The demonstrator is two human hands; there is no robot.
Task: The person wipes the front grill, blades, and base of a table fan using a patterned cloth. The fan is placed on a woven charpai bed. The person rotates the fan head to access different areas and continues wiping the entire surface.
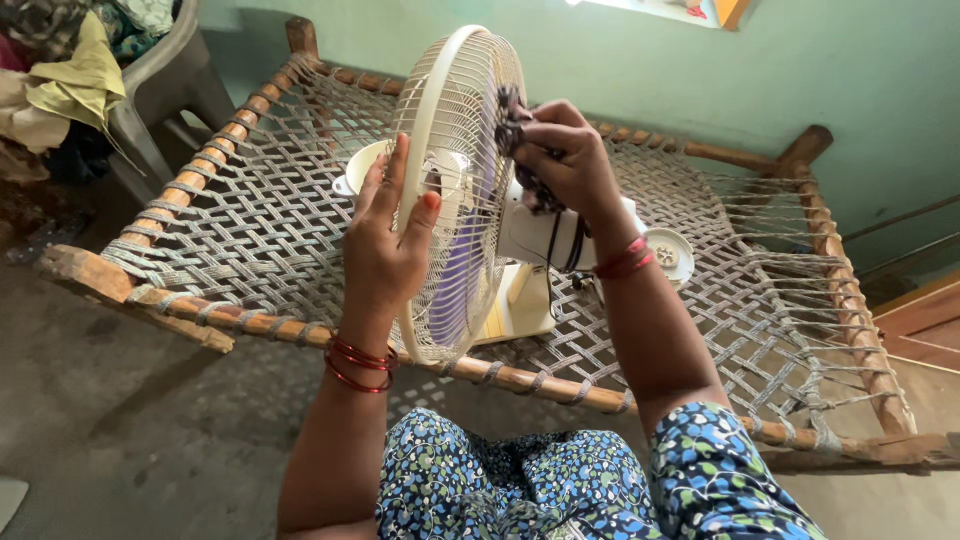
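1. A cream table fan (470, 190) stands on a woven rope cot (260, 220), its round wire guard upright and seen nearly edge-on.
2. Violet blades show through the guard's lower half.
3. Its white motor housing sits behind the guard, with a dark cord looping beneath.
4. A dark patterned cloth (520, 150), bunched up, presses against the guard's upper rear side.

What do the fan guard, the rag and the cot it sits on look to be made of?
Fan guard: thin cream-coated wire, probably metal, with a smooth plastic-looking rim. Rag in the right hand: soft dark patterned cloth, bunched. Cot: rough, worn wooden frame with a webbing of woven grey cord. The left hand steadies the rim.
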